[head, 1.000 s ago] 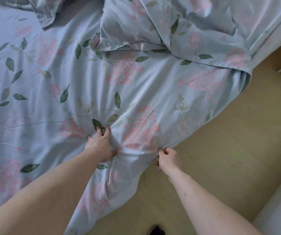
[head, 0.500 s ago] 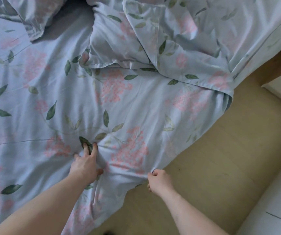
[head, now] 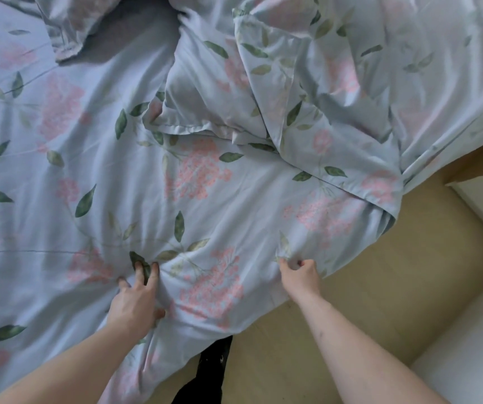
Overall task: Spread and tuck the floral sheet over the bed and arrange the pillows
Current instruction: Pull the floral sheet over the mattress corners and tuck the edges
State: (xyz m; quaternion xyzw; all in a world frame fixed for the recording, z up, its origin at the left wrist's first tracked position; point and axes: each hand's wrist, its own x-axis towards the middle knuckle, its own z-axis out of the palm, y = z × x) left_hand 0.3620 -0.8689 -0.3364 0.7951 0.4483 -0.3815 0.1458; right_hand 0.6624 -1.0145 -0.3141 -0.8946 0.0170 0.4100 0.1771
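Observation:
The pale blue floral sheet (head: 199, 182) with pink blossoms and green leaves covers the bed and hangs over its near side edge. My left hand (head: 136, 301) lies on the sheet near that edge, fingers spread and pressing into the fabric, thumb tucked against a fold. My right hand (head: 300, 274) pinches the sheet's hanging edge farther right, fingers curled round a small gather of cloth. A matching pillow (head: 211, 91) lies rumpled at the middle top. Another pillow (head: 71, 21) sits at the top left, partly out of frame.
A bunched matching cover (head: 380, 77) is heaped at the upper right and drapes over the bed's side. Tan floor (head: 365, 287) runs along the bed. White furniture (head: 468, 363) stands at the lower right. A dark garment (head: 211, 365) shows below the sheet edge.
My right hand let go of its earlier spot and moved right along the edge to a new pinch. The left hand stays pressed on the same leaf. The camera tilted up.

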